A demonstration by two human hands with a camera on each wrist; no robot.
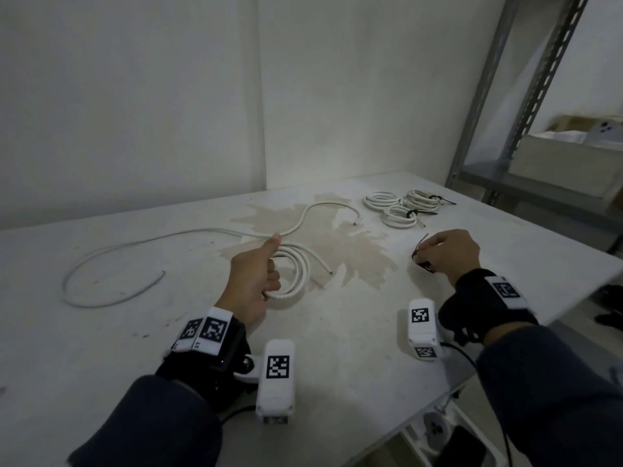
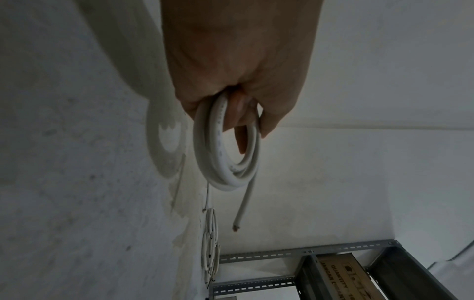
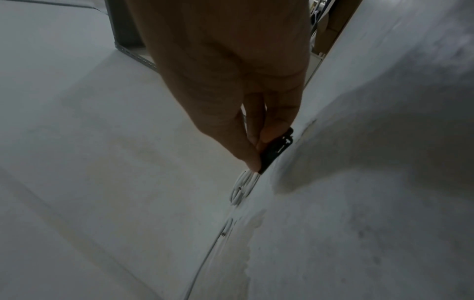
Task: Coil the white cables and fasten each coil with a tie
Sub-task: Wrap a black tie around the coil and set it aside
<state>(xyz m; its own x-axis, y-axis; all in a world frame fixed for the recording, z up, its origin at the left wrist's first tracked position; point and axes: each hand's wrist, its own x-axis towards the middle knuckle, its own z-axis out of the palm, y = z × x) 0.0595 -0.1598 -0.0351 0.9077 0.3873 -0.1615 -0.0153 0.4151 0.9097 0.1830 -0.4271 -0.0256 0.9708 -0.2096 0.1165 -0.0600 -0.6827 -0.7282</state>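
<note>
My left hand [image 1: 261,276] grips a small coil of white cable [image 1: 296,274] just above the table, thumb raised; the left wrist view shows the fingers curled through the coil [image 2: 225,146] with one cut end [image 2: 236,228] hanging free. My right hand [image 1: 445,251] pinches black ties [image 1: 421,254] at the table surface; the right wrist view shows thumb and finger closed on the black ties [image 3: 275,149]. Three finished coils [image 1: 401,207] lie at the back, black ties on at least two. Two loose white cables lie uncoiled: a long cable [image 1: 111,264] on the left and a shorter cable [image 1: 323,210] behind my left hand.
The white table [image 1: 337,332] carries a brownish stain [image 1: 337,251] in its middle. A grey metal shelf [image 1: 526,129] with boxes stands at the right rear. The table's front right edge [image 1: 472,375] drops to the floor, where white equipment sits.
</note>
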